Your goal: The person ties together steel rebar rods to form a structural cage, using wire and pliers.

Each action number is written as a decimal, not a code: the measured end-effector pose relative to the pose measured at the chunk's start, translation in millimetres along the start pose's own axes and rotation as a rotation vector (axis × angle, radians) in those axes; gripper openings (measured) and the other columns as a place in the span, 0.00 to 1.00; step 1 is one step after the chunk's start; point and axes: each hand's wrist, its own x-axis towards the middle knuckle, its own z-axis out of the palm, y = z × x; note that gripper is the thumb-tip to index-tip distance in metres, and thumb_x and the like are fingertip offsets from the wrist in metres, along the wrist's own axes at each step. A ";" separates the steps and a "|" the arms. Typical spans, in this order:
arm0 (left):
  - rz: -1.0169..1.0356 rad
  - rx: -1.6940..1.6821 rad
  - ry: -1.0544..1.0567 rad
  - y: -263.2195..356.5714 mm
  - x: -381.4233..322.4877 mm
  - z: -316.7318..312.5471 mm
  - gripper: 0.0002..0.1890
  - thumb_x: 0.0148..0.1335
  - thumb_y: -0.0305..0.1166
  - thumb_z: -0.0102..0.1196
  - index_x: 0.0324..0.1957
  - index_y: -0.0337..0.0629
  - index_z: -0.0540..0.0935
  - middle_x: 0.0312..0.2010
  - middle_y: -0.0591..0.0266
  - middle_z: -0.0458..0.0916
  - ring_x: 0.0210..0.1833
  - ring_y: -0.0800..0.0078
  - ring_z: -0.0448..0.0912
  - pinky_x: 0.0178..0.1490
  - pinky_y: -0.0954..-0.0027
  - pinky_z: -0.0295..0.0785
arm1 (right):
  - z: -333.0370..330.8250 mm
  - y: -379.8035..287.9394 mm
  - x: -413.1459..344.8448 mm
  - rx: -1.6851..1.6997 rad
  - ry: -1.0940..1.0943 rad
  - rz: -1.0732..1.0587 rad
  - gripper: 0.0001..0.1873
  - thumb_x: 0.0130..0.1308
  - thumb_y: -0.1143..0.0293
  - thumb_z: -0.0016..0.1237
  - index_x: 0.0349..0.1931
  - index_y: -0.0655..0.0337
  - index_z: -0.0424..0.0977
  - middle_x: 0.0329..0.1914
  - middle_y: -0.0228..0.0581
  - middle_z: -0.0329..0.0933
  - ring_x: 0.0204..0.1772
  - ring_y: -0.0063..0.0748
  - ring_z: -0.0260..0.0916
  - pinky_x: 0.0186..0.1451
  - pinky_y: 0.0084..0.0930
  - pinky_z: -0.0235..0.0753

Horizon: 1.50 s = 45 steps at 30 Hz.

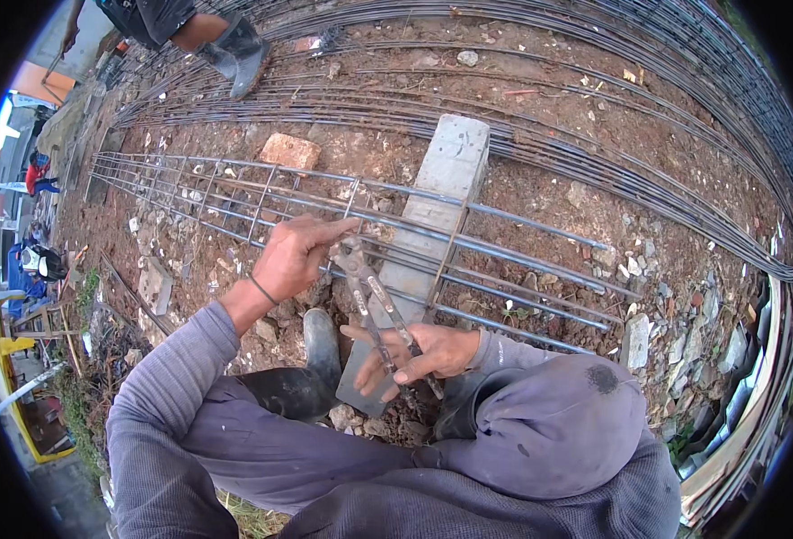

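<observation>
My right hand holds the long handles of end-cutting pincers, some of its fingers spread around them. The pincers' jaws point away from me, up at a crossing of bars in a rebar cage. My left hand is at the same crossing, index finger stretched out along a stirrup. Whether it pinches a wire there cannot be made out. The cage is made of long steel bars with square stirrups. Under its right part lies a grey concrete post, running between my boots.
A broken brick lies beyond the cage. Bundles of loose rebar cross the soil behind it. Another person's boot stands at the upper left. Rubble and stacked sheets lie to the right. My rubber boot is near the cage.
</observation>
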 end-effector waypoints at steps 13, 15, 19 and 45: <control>-0.381 -0.156 0.130 -23.9 -15.8 4.7 0.16 0.63 0.21 0.59 0.52 0.42 0.88 0.36 0.44 0.88 0.35 0.53 0.87 0.40 0.64 0.80 | -7.4 15.9 6.0 -0.299 0.063 -0.056 0.45 0.63 0.76 0.48 0.80 0.65 0.43 0.49 0.44 0.75 0.47 0.38 0.77 0.55 0.39 0.76; -0.274 -0.093 0.051 -38.3 -27.1 8.8 0.15 0.63 0.21 0.59 0.51 0.41 0.88 0.36 0.45 0.88 0.35 0.52 0.87 0.39 0.63 0.80 | -6.9 8.1 7.3 -0.372 -0.031 -0.121 0.44 0.63 0.78 0.47 0.80 0.65 0.46 0.51 0.43 0.74 0.50 0.37 0.76 0.56 0.37 0.76; -0.354 0.137 0.318 -55.3 -17.4 -25.3 0.15 0.64 0.19 0.56 0.50 0.39 0.88 0.38 0.43 0.88 0.37 0.51 0.88 0.43 0.60 0.82 | 2.1 2.7 13.0 -1.146 0.043 -0.404 0.39 0.62 0.80 0.51 0.76 0.63 0.58 0.61 0.44 0.70 0.55 0.43 0.77 0.60 0.39 0.76; -0.247 0.034 0.258 -26.5 3.4 -49.3 0.16 0.66 0.20 0.57 0.54 0.38 0.87 0.41 0.49 0.90 0.40 0.66 0.89 0.44 0.67 0.81 | -40.3 -11.5 -34.2 -2.061 0.866 -0.210 0.18 0.53 0.61 0.68 0.42 0.60 0.86 0.64 0.41 0.78 0.72 0.49 0.66 0.66 0.47 0.72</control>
